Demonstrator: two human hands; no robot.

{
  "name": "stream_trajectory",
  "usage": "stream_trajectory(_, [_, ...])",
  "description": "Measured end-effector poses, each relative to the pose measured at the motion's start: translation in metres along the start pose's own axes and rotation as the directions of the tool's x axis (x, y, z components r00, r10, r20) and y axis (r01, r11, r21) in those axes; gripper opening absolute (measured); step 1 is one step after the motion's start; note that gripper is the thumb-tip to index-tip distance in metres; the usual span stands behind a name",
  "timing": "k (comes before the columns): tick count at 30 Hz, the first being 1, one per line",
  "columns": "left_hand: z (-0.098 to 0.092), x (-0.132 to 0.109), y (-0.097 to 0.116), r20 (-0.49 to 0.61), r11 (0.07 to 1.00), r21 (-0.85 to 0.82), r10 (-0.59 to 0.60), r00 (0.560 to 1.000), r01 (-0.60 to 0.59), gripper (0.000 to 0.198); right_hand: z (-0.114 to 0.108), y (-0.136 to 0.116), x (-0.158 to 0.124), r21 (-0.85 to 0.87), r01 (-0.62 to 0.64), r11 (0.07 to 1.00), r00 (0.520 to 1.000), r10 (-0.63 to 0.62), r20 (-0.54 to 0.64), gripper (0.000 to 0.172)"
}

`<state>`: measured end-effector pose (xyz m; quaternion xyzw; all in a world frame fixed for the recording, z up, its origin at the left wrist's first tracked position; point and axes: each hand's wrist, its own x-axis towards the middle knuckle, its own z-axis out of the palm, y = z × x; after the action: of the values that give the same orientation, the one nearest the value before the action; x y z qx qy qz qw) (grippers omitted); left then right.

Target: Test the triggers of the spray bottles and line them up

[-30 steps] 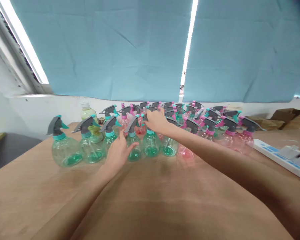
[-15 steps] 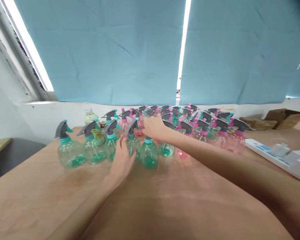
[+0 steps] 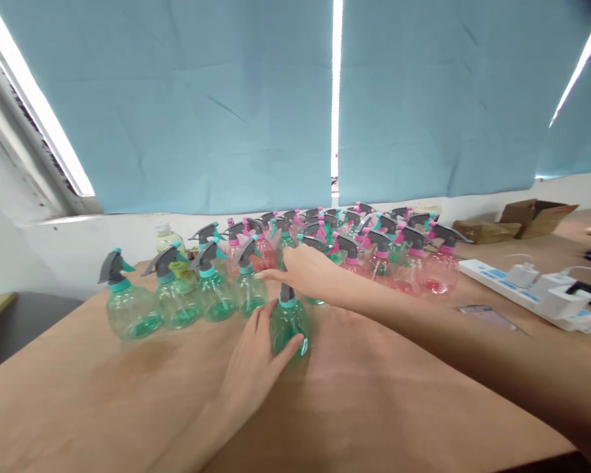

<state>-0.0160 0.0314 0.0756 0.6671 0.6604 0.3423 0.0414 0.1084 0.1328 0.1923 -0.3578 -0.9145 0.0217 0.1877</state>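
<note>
A clear green spray bottle (image 3: 290,332) with a teal collar and a grey spray head stands upright nearest me, a little green liquid in its bottom. My left hand (image 3: 256,348) is wrapped round its left side, thumb across the front. From above, my right hand (image 3: 308,268) is closed over the spray head, which it mostly hides; one finger sticks out to the left. Just left of the hands is another green spray bottle (image 3: 251,291), in a row with several like it. Pink spray bottles (image 3: 440,269) stand behind and to the right.
A white power strip (image 3: 502,282) with plugged-in chargers lies on the right of the wooden table (image 3: 374,394), a flat card-like thing (image 3: 487,315) beside it. Farther back are an open cardboard box (image 3: 536,217) and, at left, a pale yellow-green bottle (image 3: 170,243). Blue curtains (image 3: 201,98) hang behind.
The green spray bottle has come out of the front row toward me. My left hand has moved right onto it, and my right hand has come nearer with the spray head. The view has turned slightly right.
</note>
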Motion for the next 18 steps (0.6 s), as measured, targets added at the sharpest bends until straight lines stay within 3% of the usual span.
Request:
stream_trajectory(4, [0.013, 0.006, 0.006, 0.013, 0.994, -0.096, 0.050, 0.999, -0.048, 0.043, -0.005, 0.027, -0.032, 0.031, 0.075, 0.997, 0.997, -0.075, -0.011, 0.047])
stream_trajectory(8, [0.019, 0.011, 0.023, 0.095, 0.980, -0.189, 0.082, 0.992, -0.063, 0.043, -0.010, 0.066, -0.065, 0.281, -0.127, 0.951, 0.992, 0.127, 0.017, 0.064])
stream_trajectory(10, [0.018, 0.011, 0.033, 0.140, 0.976, -0.210, 0.087, 0.986, -0.056, 0.044, -0.008, 0.089, -0.081, 0.352, -0.198, 0.915, 0.979, 0.202, 0.028, 0.064])
stream_trajectory(12, [0.017, 0.012, 0.041, 0.189, 0.975, -0.219, 0.079, 0.979, -0.036, 0.044, 0.001, 0.112, -0.097, 0.406, -0.270, 0.873, 0.963, 0.257, 0.086, 0.062])
stream_trajectory(14, [0.017, 0.014, 0.048, 0.206, 0.975, -0.222, 0.051, 0.977, -0.004, 0.046, 0.016, 0.132, -0.112, 0.480, -0.298, 0.825, 0.954, 0.237, 0.184, 0.058])
stream_trajectory(18, [0.019, 0.027, 0.058, 0.150, 0.962, -0.272, 0.034, 0.988, 0.008, 0.060, 0.051, 0.151, -0.135, 0.442, -0.177, 0.879, 0.983, 0.135, 0.125, 0.046])
